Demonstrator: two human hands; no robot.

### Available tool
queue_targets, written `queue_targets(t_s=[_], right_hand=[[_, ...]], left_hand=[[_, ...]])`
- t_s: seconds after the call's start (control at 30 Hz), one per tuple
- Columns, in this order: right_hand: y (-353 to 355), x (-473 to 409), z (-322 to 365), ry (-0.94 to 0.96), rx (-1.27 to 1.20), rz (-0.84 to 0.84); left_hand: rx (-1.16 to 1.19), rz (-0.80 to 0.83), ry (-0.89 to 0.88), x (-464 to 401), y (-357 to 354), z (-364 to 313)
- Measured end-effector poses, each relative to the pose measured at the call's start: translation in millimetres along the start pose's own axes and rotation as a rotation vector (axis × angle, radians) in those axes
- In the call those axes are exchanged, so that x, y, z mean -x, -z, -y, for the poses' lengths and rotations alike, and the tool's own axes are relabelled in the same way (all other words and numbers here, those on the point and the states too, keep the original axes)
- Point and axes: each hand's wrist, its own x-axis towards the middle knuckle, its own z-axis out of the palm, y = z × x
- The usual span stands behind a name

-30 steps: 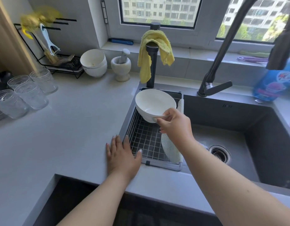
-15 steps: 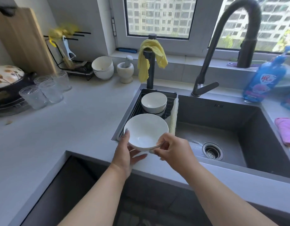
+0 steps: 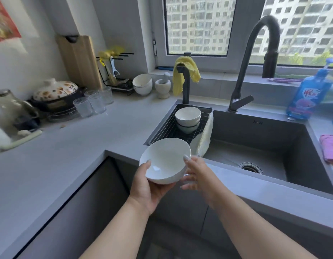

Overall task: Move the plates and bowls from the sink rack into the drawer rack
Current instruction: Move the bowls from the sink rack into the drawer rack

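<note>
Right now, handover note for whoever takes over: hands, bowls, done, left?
Left hand cups the white bowl from below, in front of the counter edge.
Right hand touches the bowl's rim, fingers loose.
Stacked bowls sit in the sink rack.
Done: one bowl lifted off the rack.
Left: set it in the drawer rack, which is not in view, then move the stack.

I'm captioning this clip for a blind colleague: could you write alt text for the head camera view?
A person's left hand cradles a white bowl from below while the right hand touches its rim, in front of the counter edge. Behind, two stacked bowls sit in the wire sink rack beside a dark sink.
</note>
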Motion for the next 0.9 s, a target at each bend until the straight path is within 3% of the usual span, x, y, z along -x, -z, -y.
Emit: queue_targets(t_s=[0.1,0.37,0.7,0.9], right_hand=[[-12,16,-6,-0.004,-0.088,0.121],[-61,47,-20,-0.093,-0.131,0.218],[-142,72,-43,-0.153,0.013,0.334],[-226,102,-82,-0.204,0.097,0.474]], left_hand=[[0.013,-0.048,-0.021,29,13,2],[-0.153,-0.284,-0.053,88,64,2],[-0.168,-0.565,-0.113,161,131,4],[-0.074,-0.845,-0.261,250,226,3]])
